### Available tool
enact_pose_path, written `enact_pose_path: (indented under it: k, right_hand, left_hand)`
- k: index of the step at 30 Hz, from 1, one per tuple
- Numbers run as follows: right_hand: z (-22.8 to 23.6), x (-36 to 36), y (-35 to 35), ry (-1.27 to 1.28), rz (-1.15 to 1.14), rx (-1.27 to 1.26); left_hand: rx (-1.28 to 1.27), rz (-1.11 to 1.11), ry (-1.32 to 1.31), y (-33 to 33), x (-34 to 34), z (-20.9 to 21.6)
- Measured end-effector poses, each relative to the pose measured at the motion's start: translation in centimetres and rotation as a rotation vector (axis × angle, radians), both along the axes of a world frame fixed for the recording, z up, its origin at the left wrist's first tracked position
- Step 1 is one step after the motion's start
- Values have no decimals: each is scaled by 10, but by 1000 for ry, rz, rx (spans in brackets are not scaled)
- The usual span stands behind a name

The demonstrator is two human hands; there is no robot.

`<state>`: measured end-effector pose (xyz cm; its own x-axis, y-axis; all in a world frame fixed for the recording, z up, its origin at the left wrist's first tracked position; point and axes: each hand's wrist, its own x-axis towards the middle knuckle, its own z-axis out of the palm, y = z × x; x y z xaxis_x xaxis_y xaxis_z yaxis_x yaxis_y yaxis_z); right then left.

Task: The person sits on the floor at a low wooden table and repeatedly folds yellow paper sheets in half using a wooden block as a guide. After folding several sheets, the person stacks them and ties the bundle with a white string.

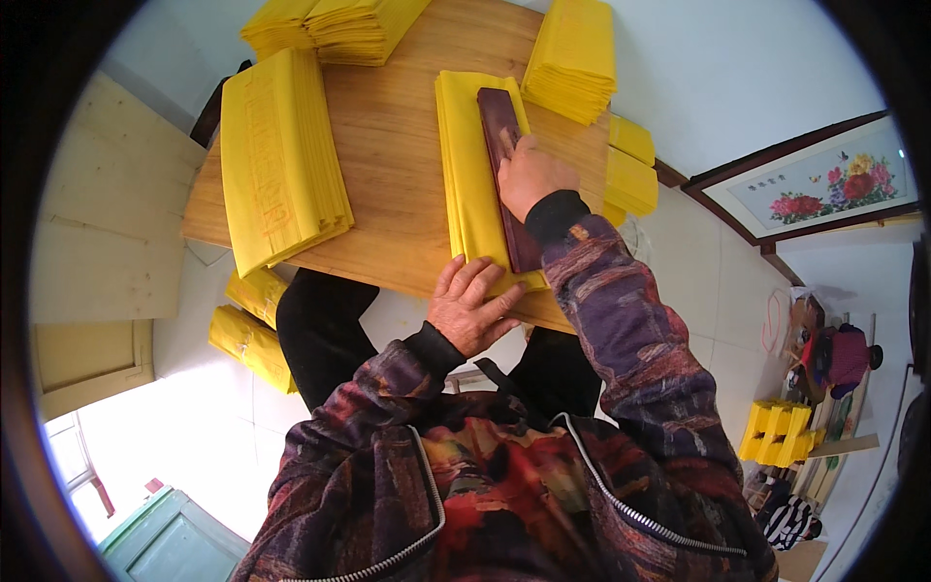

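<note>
My right hand (539,178) is closed around what looks like the grip of a long, dark reddish-brown wooden block (517,233). The block lies lengthwise on a folded stack of yellow sheets (465,175), along its right side. At the near end of that stack rests my left hand (469,308), fingers apart and fingertips on the yellow sheets. The underside of the block is hidden.
On the wooden table (396,165), a thick yellow stack with faint red marks (281,155) lies at left. More yellow stacks (572,58) sit at the far edge. Wrapped yellow bundles (250,344) are on the floor at left. A framed flower picture (824,184) leans at right.
</note>
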<state>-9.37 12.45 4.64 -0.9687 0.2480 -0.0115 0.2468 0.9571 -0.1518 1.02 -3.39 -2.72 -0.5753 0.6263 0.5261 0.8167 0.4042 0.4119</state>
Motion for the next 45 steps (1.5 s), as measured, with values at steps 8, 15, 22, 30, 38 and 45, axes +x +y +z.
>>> enact_pose_path:
  k: [8, 15, 22, 30, 38, 45]
  right_hand:
    - [0, 2, -1, 29, -75, -6]
    - [-2, 1, 0, -15, -26, -4]
    - [-3, 3, 1, 29, -58, -84]
    - [13, 3, 69, 500, -97, -523]
    - [-14, 142, 146, 576, 142, -1712]
    - [-51, 145, 106, 507, -218, -2244]
  left_hand:
    - [13, 2, 6, 0, 0, -2]
    - [-16, 9, 5, -1, 2, -2]
    - [-87, 52, 37, 2, 8, 5]
    - [-184, 63, -2, 2, 12, 18]
    - [-37, 91, -53, 0, 10, 49]
    - [304, 375, -595, -8, -71, 30]
